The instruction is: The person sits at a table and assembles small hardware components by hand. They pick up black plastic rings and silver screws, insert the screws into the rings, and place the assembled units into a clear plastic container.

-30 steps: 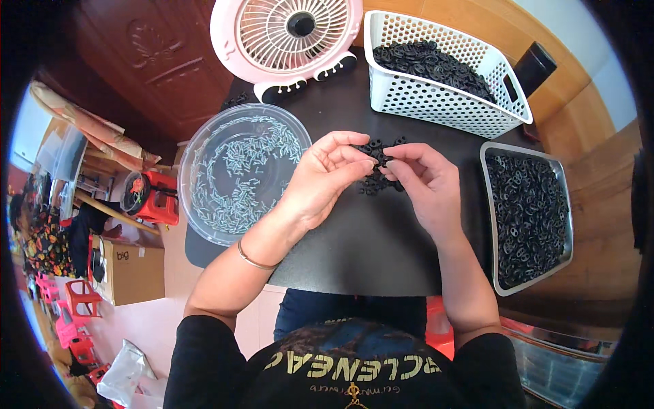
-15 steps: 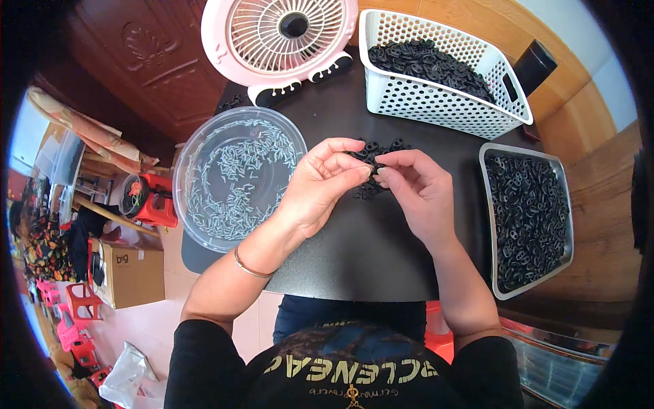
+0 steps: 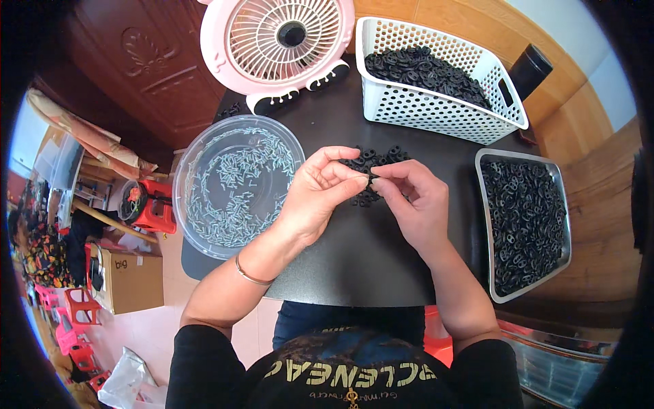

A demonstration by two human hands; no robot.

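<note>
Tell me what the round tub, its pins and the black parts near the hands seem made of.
Black parts: maybe plastic or rubber; their dull, dark look leaves it open. Pins: probably bright metal, from their silvery colour. Round tub: likely glossy plastic, as the wall is transparent.

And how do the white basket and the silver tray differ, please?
The white basket has walls full of holes; the silver tray shows none. The basket looks deep, while the tray looks shallow. The basket stands farther back; the tray is further right. Both hold many small black parts.
</note>
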